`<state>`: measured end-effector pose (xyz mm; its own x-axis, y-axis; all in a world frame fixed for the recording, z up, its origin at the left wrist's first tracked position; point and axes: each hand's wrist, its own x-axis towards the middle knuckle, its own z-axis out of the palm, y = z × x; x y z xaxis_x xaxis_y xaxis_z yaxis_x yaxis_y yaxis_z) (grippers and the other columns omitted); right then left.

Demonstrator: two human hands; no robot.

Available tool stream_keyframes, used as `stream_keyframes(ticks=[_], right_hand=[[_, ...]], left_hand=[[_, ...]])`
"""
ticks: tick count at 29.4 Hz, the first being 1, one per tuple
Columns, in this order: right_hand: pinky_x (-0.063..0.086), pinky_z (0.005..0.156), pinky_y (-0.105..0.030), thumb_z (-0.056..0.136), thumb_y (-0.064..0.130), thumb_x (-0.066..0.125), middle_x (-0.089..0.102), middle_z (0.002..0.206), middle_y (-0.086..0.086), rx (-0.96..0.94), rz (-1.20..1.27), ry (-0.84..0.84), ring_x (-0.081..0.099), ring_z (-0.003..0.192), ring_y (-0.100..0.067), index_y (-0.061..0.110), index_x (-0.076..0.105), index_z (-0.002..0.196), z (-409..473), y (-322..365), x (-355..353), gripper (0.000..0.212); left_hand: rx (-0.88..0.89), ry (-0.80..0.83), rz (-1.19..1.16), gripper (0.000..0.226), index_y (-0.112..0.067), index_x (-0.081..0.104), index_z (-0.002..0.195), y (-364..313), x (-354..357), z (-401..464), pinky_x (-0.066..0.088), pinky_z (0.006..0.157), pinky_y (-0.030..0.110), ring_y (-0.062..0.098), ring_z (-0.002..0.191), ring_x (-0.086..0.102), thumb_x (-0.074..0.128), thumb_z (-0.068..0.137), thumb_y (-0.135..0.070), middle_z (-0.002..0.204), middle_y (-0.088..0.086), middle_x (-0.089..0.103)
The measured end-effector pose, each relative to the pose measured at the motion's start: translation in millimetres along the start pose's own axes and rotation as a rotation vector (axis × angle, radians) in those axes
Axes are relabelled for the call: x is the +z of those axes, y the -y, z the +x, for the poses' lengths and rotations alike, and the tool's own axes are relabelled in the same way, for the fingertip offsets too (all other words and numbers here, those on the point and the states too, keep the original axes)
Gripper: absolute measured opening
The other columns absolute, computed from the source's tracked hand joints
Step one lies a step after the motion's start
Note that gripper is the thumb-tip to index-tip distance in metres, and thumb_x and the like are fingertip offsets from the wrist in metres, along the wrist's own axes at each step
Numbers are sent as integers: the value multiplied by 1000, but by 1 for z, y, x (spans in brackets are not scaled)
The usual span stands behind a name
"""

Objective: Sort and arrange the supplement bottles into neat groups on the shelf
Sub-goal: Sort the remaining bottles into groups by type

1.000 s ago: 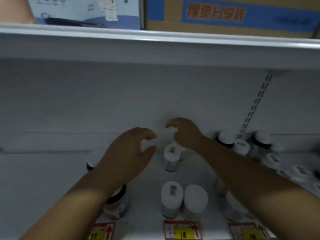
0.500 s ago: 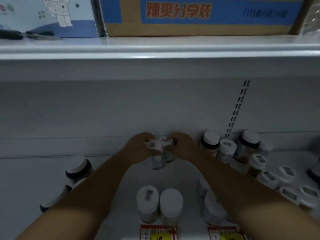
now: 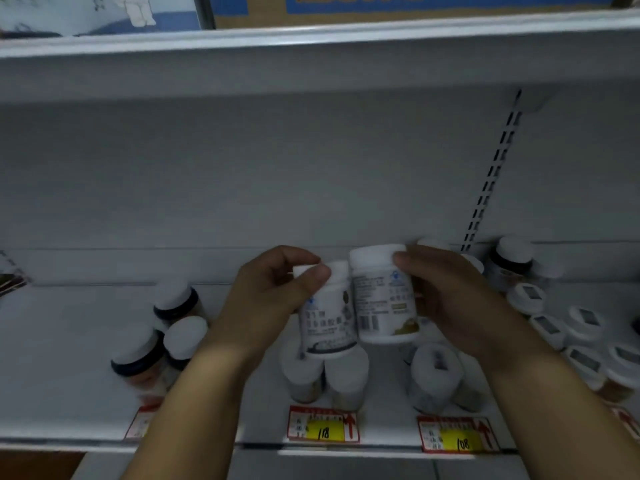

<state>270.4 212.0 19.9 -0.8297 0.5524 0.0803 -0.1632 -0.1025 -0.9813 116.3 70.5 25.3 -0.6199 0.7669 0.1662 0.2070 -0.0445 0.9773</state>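
My left hand (image 3: 273, 296) grips a white supplement bottle (image 3: 329, 323) by its cap and side. Beside it, my right hand (image 3: 446, 299) holds a second white bottle (image 3: 384, 299), labels facing me. Both bottles are lifted above the white shelf (image 3: 86, 341), touching side by side. Below them two white-capped bottles (image 3: 325, 379) stand at the shelf front, with another pair (image 3: 436, 375) to their right. Dark-banded bottles (image 3: 166, 337) cluster at the left. Several small white-capped bottles (image 3: 568, 327) stand at the right.
Red and yellow price tags (image 3: 323, 426) run along the shelf's front edge. An upper shelf (image 3: 311, 36) carries a cardboard box (image 3: 381, 8). A slotted upright (image 3: 491, 174) runs down the back wall at the right.
My hands closed on two bottles at the back of the shelf and lifted them toward me. The camera view shifted slightly right and down.
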Motion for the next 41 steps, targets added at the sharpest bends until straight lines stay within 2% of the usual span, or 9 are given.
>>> stream_keyframes(ticks=[4, 8, 15, 19, 26, 30, 35, 38, 41], right_hand=[[53, 58, -23, 72, 33, 61, 75, 78, 2, -2, -2, -16, 70, 75, -12, 25, 76, 74, -8, -4, -3, 17], [54, 63, -21, 70, 29, 70, 75, 85, 4, -1, -49, -26, 71, 83, -12, 27, 74, 85, -9, -5, -1, 16], [51, 74, -18, 70, 15, 75, 66, 97, 13, -9, -273, -178, 64, 89, -3, 32, 64, 94, 37, -22, 9, 32], [46, 71, -12, 64, 13, 80, 65, 100, 8, 65, -663, -38, 60, 83, -2, 19, 65, 109, 69, -55, 36, 47], [51, 86, -30, 59, 11, 84, 67, 113, 4, 235, -637, 171, 64, 97, -11, 20, 66, 107, 72, -90, 30, 52], [34, 98, -20, 74, 20, 75, 38, 147, 5, 245, -790, 263, 37, 129, -5, 26, 33, 142, 61, -70, 21, 80], [49, 92, -21, 69, 36, 74, 50, 129, 23, -3, -567, 228, 52, 117, 2, 55, 36, 130, 17, 10, -7, 74], [54, 80, -17, 70, 40, 71, 64, 109, 22, -225, -884, 15, 61, 99, 7, 48, 53, 115, -7, 37, -29, 49], [44, 68, -5, 70, 28, 74, 65, 95, 23, -259, -923, -150, 60, 87, 10, 37, 57, 102, -22, 42, -64, 37]], left_hand=[[-7, 26, -24, 11, -25, 69, 78, 2, 3, -4, 54, 58, 16, 5, 64, 64, 67, 73, -34, 64, -10, 69], [-7, -15, -69, 35, -27, 71, 75, 3, -4, -4, 53, 55, 16, 4, 63, 65, 66, 51, -52, 69, -9, 71], [-20, -223, -170, 20, -27, 71, 75, 11, -42, -1, 51, 50, 14, 0, 60, 65, 70, 60, -40, 69, -9, 68], [-69, -202, -189, 20, -25, 69, 77, 16, -43, -7, 50, 51, 17, 1, 62, 65, 70, 61, -36, 72, -8, 70], [-55, -166, -175, 36, -24, 68, 83, 21, -47, -9, 49, 61, 22, 0, 67, 67, 69, 51, -40, 73, -13, 74], [-35, -133, -195, 37, -24, 66, 87, 21, -29, 0, 51, 66, 27, 2, 71, 68, 71, 51, -34, 77, -13, 75], [75, 14, -152, 41, -24, 65, 88, 4, 25, 21, 54, 59, 16, 7, 78, 70, 81, 51, -23, 84, -7, 76], [179, 115, -106, 33, -24, 63, 82, -7, 79, 31, 54, 61, 17, 4, 75, 68, 81, 62, -4, 79, -9, 71], [239, 321, -15, 41, -35, 57, 91, -15, 115, 40, 52, 67, 11, -6, 83, 63, 84, 64, -19, 96, -12, 65]])
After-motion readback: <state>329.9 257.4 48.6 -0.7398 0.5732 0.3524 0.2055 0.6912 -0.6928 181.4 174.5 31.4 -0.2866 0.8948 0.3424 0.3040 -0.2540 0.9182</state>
